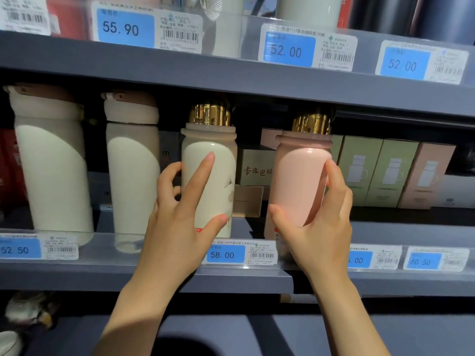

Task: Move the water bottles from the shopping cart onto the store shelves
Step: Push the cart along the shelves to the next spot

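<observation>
A cream steel bottle with a gold cap (pixel 208 176) is seen upright on the grey metal store shelf (pixel 77 272), just behind the clear plastic price rail (pixel 108 246) at the shelf's front edge. The left hand (pixel 180 214) is laid against its front with fingers spread and nearly straight, the thumb low on the body; nothing is clenched. A pink steel bottle with a gold cap (pixel 300 181) stands to the right, also at the front edge, and is grasped by the right hand (pixel 321 222), thumb on its left side and fingers curled round its right. A narrow gap is left between the two bottles, in which a beige carton with printed characters (pixel 257 167) is visible further back. Two taller cream flasks with pinkish lids (pixel 131 173) stand to the left, the nearer one just beside the left hand's fingers. Green and pink boxed products (pixel 385 173) are lined up to the right of the pink bottle. Little headroom is left between the gold caps and the upper shelf's underside (pixel 231 83).
</observation>
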{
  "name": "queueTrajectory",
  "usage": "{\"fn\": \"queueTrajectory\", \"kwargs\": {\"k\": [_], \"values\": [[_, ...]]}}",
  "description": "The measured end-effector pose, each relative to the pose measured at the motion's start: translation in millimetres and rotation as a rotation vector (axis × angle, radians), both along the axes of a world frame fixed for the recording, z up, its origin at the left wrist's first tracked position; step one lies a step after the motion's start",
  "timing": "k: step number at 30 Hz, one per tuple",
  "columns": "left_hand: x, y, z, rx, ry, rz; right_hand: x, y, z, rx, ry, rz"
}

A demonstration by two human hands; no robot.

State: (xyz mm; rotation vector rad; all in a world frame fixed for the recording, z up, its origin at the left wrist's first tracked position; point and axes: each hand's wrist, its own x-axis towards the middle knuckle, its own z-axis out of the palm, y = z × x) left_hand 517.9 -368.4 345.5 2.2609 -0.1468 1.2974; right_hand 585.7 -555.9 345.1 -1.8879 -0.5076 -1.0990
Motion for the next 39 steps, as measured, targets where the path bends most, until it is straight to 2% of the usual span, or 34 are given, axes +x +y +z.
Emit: {"fn": "queueTrajectory", "kwargs": {"k": [5,19,24,30,35,39], "values": [[-2,-2,1,0.010,0.029,0.056,-3,1,-3,-0.048,0.014,-0.087],[-1,4,-6,0.054,0.031,0.069,-6,2,-7,-0.106,-0.023,-0.160],[-2,7,-9,0.024,0.023,-0.001,-6,0,-8,-0.122,-0.027,-0.148],[0,7,-7,0.130,0.029,0.071,-7,1,-7,-0.147,-0.007,-0.208],[4,7,-11,0.280,-0.052,0.162,-11,-2,-10,-0.171,0.021,-0.214],[0,6,-18,0.198,-0.084,0.081,-37,-13,-25,-0.181,0.015,-0.195]]}}
